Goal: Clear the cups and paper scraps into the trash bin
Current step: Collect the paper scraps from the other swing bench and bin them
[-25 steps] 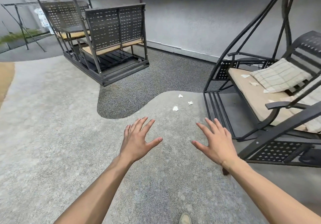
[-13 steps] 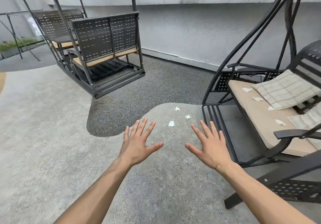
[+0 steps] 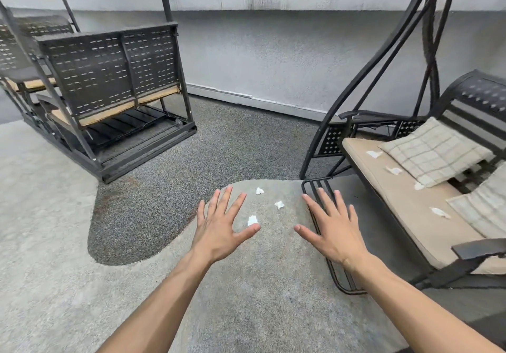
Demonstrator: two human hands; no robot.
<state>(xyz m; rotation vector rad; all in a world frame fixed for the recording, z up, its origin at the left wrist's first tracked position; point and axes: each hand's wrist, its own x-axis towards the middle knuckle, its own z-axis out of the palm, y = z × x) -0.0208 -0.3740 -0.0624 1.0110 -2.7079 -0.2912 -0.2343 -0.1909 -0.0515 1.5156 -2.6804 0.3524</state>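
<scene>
Head view: left hand (image 3: 219, 232) and right hand (image 3: 332, 232) hover spread wide, each grip empty, above the floor (image 3: 260, 298). Three paper scraps (image 3: 252, 220) lie on the floor between them; more scraps (image 3: 439, 212) lie along the swing seat cushion (image 3: 397, 202).

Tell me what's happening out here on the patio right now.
A person is reaching both arms forward, the left hand and the right hand open and holding nothing. Three paper scraps lie on the ground just beyond the hands, and more scraps sit on the swing seat cushion to the right. Nothing has been picked up yet, and no cups or trash bin are in view.
</scene>
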